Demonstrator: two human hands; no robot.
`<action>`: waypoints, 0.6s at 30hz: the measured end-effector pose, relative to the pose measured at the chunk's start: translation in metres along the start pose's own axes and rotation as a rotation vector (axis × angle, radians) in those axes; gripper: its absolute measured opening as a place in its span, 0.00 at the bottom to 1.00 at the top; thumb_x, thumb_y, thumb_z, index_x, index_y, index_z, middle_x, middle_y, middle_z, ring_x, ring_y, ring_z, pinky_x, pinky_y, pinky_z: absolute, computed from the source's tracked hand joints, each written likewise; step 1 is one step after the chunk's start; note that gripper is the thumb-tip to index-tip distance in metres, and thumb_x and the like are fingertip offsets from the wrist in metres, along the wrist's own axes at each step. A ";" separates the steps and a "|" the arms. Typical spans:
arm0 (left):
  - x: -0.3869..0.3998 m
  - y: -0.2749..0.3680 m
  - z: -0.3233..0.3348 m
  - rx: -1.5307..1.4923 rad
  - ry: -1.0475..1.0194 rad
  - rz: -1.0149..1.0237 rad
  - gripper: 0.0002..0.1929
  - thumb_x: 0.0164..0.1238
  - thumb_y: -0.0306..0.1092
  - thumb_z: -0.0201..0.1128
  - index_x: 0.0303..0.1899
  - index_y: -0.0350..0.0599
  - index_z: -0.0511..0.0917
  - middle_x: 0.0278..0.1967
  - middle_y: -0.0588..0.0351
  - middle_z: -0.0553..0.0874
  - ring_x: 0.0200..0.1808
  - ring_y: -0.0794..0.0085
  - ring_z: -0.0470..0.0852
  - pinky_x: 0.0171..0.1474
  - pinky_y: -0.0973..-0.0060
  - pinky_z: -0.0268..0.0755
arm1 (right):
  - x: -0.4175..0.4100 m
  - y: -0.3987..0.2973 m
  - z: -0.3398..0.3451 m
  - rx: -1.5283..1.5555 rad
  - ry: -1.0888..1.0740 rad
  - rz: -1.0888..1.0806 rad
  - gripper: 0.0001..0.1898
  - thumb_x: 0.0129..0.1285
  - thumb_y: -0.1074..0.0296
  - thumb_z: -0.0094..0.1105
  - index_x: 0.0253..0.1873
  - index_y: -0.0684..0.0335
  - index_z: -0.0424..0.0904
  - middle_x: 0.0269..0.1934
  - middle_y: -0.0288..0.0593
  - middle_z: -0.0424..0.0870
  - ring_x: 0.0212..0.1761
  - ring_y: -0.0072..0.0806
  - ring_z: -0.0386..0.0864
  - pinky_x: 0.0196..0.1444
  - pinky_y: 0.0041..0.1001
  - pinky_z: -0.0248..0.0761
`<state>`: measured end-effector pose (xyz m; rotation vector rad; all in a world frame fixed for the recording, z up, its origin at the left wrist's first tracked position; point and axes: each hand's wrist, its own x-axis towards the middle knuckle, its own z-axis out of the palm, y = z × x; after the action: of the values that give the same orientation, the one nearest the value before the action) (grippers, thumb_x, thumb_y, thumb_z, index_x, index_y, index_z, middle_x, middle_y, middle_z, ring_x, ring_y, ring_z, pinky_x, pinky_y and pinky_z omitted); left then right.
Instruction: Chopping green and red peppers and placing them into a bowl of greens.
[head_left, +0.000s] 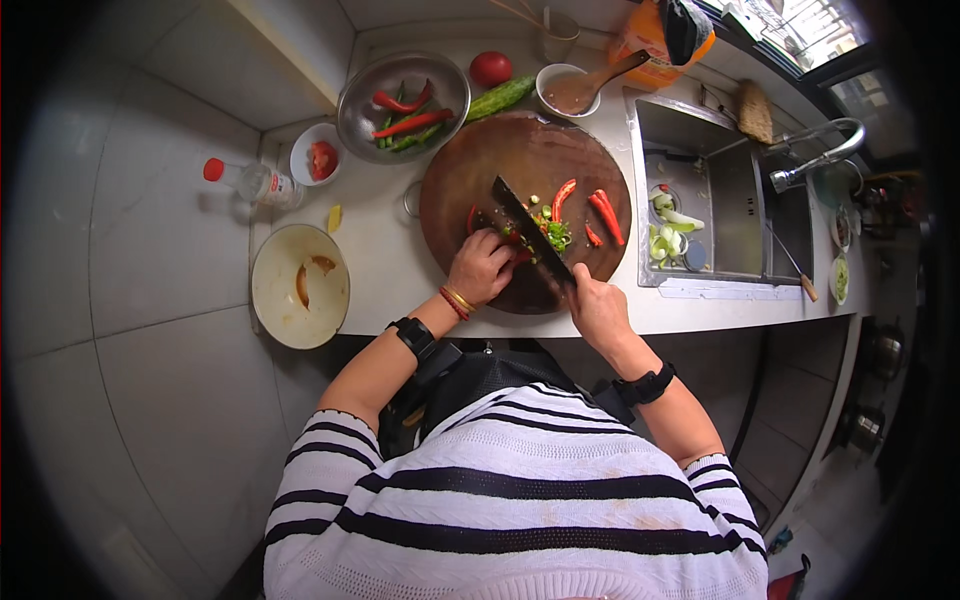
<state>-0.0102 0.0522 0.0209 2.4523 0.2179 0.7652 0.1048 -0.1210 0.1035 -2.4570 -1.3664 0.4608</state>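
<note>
A round wooden chopping board (480, 161) lies before me on the counter. My right hand (601, 306) grips the handle of a dark-bladed cleaver (534, 229), its blade slanting across the board. Left of the blade, the bent fingers of my left hand (480, 264) hold down a red chili pepper, mostly hidden beneath them. Chopped green pepper (556, 235) with some red bits is heaped along the blade's right side. Farther right on the board are a cut red chili (563, 199), a small red piece (593, 235) and larger red chili pieces (607, 216).
Behind the board stand a metal bowl (358, 97) of red and green peppers, a tomato (490, 69), a cucumber (501, 98) and a white bowl (581, 109) with a wooden spoon. A cream basin (300, 330) overhangs the counter's left front. The sink (739, 202) holds vegetable scraps.
</note>
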 end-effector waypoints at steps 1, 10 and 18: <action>0.000 0.000 0.000 0.022 0.023 0.038 0.11 0.43 0.25 0.66 0.33 0.42 0.77 0.37 0.51 0.76 0.41 0.56 0.76 0.46 0.65 0.72 | -0.001 -0.003 -0.003 -0.001 0.011 -0.007 0.07 0.61 0.69 0.51 0.37 0.63 0.64 0.17 0.52 0.76 0.20 0.49 0.77 0.22 0.43 0.68; 0.000 -0.001 0.002 -0.062 0.018 0.000 0.11 0.43 0.24 0.64 0.32 0.41 0.76 0.37 0.50 0.77 0.40 0.56 0.77 0.44 0.65 0.73 | -0.009 -0.025 -0.006 -0.096 -0.055 0.016 0.05 0.60 0.70 0.50 0.37 0.64 0.65 0.18 0.52 0.77 0.21 0.50 0.78 0.23 0.43 0.70; -0.002 -0.004 0.005 -0.014 -0.004 0.005 0.10 0.47 0.28 0.63 0.35 0.45 0.78 0.39 0.54 0.78 0.39 0.59 0.75 0.43 0.68 0.73 | 0.018 -0.019 0.013 -0.098 -0.087 0.071 0.06 0.62 0.69 0.47 0.36 0.65 0.64 0.20 0.55 0.78 0.23 0.52 0.79 0.26 0.47 0.70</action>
<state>-0.0088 0.0525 0.0145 2.4422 0.2038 0.7615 0.0936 -0.0945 0.0971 -2.6001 -1.3699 0.5350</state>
